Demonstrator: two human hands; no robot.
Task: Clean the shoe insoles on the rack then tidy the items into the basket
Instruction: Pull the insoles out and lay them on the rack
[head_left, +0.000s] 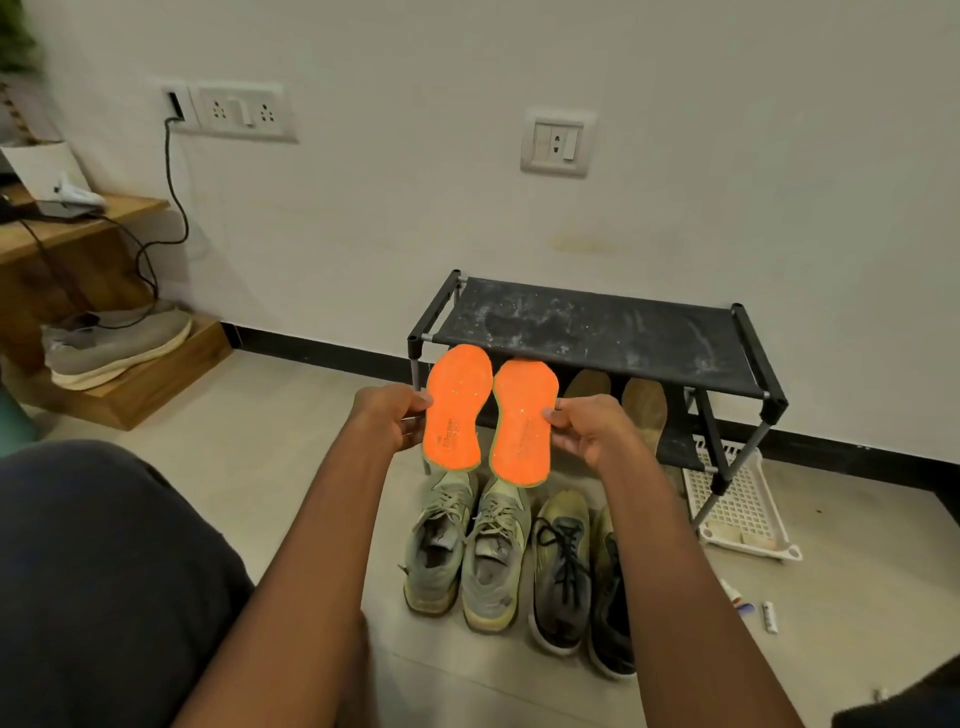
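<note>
The left hand pinched the outer edge of one orange insole and the right hand pinched the outer edge of the other orange insole, both held upright and side by side at the middle of the frame, in front of the black shoe rack. Each grip looked to be a thumb-and-fingers pinch at mid-length on one edge only, so a thin, floppy insole could probably have twisted or slipped loose if brushed hard; it would then likely have dropped onto the grey-green sneakers standing directly beneath, just left of the dark-laced sneakers. The two insoles hung almost touching, and knocking them together might have shaken their pale specks onto the shoes and the floor. The rack's top shelf, in the centre right of the frame, was itself streaked with whitish dust, so laying the insoles there before it was wiped could have soiled them again. On the lower shelf, right of centre, a tan pair of insoles leaned upright, and a careless reach past them might have tipped them over. The white plastic basket sat at the lower right, partly under the rack's leg, so pulling it out roughly could have jarred the rack. Small tubes lay loose on the floor at the lower right, easy to overlook or kneel on when tidying. At the left, a grey shoe rested on a wooden step beneath a trailing cable.
</note>
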